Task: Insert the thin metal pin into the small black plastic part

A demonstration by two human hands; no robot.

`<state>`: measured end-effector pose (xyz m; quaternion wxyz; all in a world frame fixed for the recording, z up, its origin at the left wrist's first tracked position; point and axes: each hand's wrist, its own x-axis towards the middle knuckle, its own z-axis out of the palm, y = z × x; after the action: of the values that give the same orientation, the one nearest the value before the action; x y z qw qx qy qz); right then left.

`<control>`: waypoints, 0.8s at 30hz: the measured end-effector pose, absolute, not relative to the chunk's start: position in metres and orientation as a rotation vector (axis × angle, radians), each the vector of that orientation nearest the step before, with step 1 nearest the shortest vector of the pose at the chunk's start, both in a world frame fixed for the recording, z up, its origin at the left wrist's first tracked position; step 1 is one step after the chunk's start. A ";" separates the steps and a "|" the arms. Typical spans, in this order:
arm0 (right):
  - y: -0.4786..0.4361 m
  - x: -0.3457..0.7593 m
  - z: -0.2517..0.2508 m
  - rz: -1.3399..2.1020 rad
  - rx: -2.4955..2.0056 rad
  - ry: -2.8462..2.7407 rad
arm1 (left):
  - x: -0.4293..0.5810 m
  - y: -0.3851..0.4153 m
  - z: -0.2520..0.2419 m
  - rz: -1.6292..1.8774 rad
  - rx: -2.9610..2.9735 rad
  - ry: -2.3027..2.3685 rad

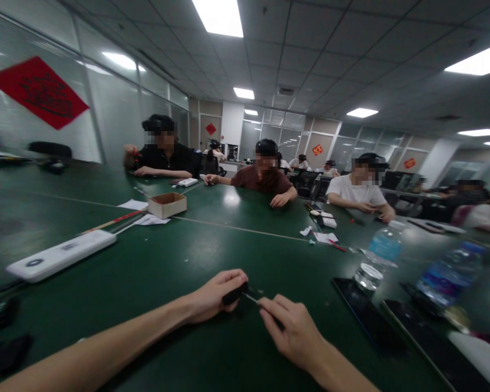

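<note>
My left hand [215, 293] is closed around a small black object [234, 294] just above the green table [196, 245]. A thin metal rod [251, 298] spans the gap between the black object and my right hand [292, 325]. The fingertips of that hand pinch the rod's near end, and its far end meets the black object. Whether the rod enters the object or only touches it, I cannot tell. Its kind is not clear either; any handle is hidden by my fingers.
A long white device [63, 255] and an open cardboard box [167, 206] lie to the left. At right stand a clear water bottle [379, 253] and a blue-labelled bottle [451, 276], beside a dark phone [367, 310]. Several people sit across the table.
</note>
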<state>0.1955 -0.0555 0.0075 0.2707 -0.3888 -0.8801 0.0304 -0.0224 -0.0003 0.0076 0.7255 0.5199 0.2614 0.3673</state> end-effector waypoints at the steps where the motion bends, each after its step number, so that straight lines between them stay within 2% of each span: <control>1: -0.055 0.195 0.008 0.080 -1.043 -2.368 | -0.023 -0.001 0.009 0.806 1.152 0.574; 15: -0.055 0.193 0.010 0.051 -1.059 -2.328 | -0.018 0.000 0.005 0.936 1.085 0.633; 24: -0.055 0.194 0.008 0.204 -1.071 -2.296 | -0.014 0.002 -0.001 1.095 1.129 0.749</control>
<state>0.1940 -0.0554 0.0076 0.2956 -0.4026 -0.8629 0.0767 -0.0139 0.0017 -0.0009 0.6438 0.4960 0.3289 0.4810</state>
